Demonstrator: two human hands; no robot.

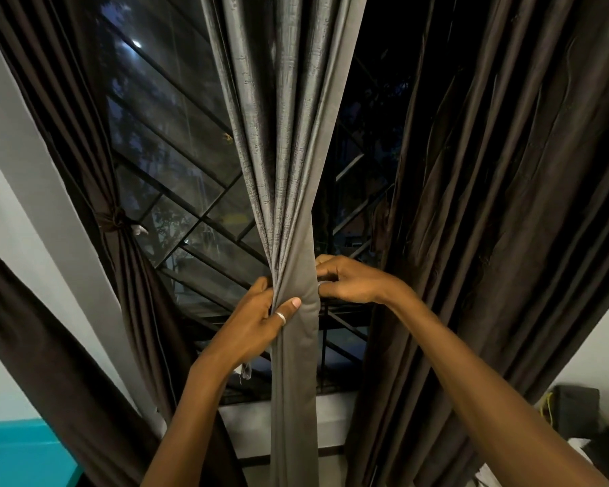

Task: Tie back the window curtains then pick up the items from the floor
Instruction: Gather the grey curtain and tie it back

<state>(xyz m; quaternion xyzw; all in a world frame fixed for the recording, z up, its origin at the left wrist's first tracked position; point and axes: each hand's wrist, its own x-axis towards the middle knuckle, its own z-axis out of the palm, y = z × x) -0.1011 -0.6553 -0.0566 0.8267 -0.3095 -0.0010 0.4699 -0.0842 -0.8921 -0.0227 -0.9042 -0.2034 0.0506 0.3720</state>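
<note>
A grey curtain (289, 142) hangs in the middle of the window, gathered into a narrow bundle at waist height. My left hand (261, 321) grips the bundle from the left, thumb pressed across its front. My right hand (345, 279) has its fingers curled round the bundle's right edge. A dark brown curtain (85, 142) on the left is tied with a knotted band (115, 219). Another dark brown curtain (507, 205) hangs loose on the right.
The window (176, 163) has dark metal grille bars and a white sill (250, 423) below. White wall stands at left above a teal surface (22, 455). Dark boxes and a yellow cord (573, 413) sit at the lower right.
</note>
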